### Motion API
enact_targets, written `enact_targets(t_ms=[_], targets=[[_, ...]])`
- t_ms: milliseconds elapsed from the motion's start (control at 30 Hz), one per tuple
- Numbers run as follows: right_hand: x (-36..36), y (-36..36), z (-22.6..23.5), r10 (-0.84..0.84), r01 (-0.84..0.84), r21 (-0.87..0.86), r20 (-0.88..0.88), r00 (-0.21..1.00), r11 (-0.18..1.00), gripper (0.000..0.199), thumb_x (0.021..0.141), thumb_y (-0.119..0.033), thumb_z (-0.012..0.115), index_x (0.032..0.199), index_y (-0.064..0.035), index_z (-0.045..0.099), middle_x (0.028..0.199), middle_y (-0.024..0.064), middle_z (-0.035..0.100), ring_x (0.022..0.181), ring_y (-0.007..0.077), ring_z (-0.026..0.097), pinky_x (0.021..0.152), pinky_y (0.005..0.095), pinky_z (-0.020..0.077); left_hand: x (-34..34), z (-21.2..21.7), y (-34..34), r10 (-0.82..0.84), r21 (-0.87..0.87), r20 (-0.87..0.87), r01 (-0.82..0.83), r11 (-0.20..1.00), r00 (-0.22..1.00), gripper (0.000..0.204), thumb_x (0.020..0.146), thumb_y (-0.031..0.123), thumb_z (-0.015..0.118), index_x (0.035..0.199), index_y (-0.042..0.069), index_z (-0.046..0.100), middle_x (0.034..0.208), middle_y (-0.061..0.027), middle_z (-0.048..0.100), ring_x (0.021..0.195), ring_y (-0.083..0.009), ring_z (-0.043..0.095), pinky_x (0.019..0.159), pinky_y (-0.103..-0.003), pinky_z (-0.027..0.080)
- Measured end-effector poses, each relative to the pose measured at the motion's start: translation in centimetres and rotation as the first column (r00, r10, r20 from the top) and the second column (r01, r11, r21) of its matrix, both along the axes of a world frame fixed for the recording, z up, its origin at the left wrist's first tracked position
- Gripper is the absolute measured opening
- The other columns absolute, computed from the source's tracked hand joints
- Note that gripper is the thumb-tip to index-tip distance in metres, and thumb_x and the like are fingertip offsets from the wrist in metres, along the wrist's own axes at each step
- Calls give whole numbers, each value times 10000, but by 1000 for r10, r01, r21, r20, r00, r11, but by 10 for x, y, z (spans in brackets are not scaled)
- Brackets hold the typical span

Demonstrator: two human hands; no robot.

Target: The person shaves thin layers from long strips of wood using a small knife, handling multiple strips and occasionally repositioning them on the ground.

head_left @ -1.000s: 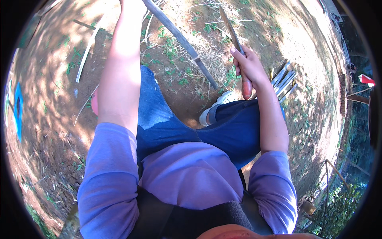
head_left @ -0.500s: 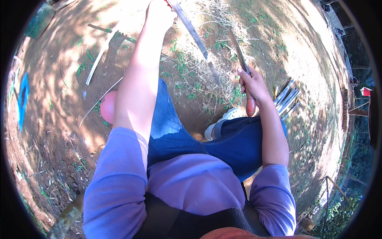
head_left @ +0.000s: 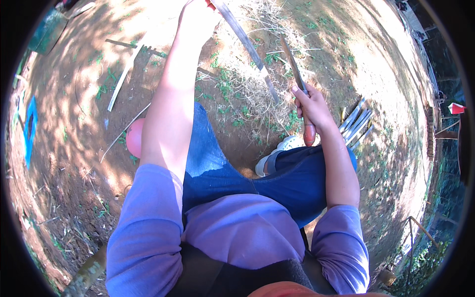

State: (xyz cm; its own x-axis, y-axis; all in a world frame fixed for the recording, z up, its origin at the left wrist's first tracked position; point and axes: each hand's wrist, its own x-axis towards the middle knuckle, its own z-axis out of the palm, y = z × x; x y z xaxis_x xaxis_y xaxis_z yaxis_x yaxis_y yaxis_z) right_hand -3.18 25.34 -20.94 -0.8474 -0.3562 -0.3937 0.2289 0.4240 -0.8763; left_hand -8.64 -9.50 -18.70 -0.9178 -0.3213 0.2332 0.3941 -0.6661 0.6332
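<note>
This is an outdoor yard: brown earthen ground dappled with sunlight and shade, small green weeds sprouting from it, pale dry strands strewn about, and leafy foliage at the lower right edge

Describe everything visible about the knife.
The knife has a narrow, dull grey-brown blade, metallic-looking and tapering to a tip, and a smooth reddish-brown handle, perhaps wooden. The right hand wraps the handle, thumb near the blade's base. The tip points away from the person, leaning slightly left; the butt end sits by the right trouser leg, contact unclear.
</note>
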Motion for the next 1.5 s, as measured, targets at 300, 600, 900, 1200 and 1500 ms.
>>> enact_targets(t_ms=[300,600,900,1200,1500], targets=[[1,4,2,-67,67,-45,10,998,997,277,1005,-326,631,1040,-59,563,700,-27,514,543,68,511,499,249,452,-3,2,5,235,-27,-22,-236,971,972,150,1052,238,563,1071,92,587,862,-23,573,734,-157,559,609,-276,481],[15,1,-9,-116,110,-101,-57,992,989,667,982,-375,654,1496,-8,439,667,-39,483,534,73,509,499,249,441,57,18,14,456,-979,135,50,195,880,189,966,165,683,1049,-5,690,927,-29,705,789,-94,642,726,-231,511],[55,-10,-9,230,-248,-44,-241,943,968,554,991,-330,648,1478,-101,517,671,-4,578,591,66,457,563,272,429,170,-12,41,0,-974,-218,-218,-56,976,273,788,-24,810,971,78,634,943,-83,683,826,-193,685,683,-294,561],[60,-6,-37,151,84,-593,336,929,801,407,1052,-191,467,1425,-26,467,847,105,671,596,144,620,579,280,544,180,-9,54,-181,-991,11,-14,-136,983,150,806,48,739,952,59,712,963,-70,672,768,-212,682,647,-302,537],[71,-18,-39,86,8,-384,227,970,923,301,864,70,448,1147,-31,456,886,96,603,543,126,573,495,266,514,178,-16,64,-262,-987,-75,-109,-117,962,78,825,119,752,841,71,693,857,-40,657,703,-221,682,596,-335,545]])
